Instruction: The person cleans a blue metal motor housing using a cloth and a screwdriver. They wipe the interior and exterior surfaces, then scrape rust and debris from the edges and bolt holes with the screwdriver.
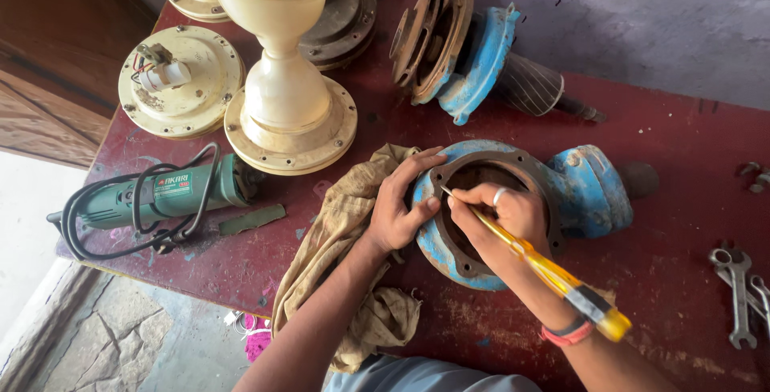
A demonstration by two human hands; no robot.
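Blue pump housing [589,191] lies on its side mid-bench, rusty round flange facing up. Left hand [399,207] grips the flange's left rim, fingers curled over the edge. Right hand [505,219] is closed around a yellow-handled screwdriver [553,273], tip at the flange's inner edge. Tan rag [345,231] under the housing's left side. Red bench [666,135] also carries a green angle grinder [160,195], cream fan parts [285,95], spanners [738,288] far right.

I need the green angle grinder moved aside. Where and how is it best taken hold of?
Grip the green angle grinder around its long barrel-shaped body, coming from above with fingers across its width. It lies flat on the red table, but its black cord loops over the body, so lift that clear.
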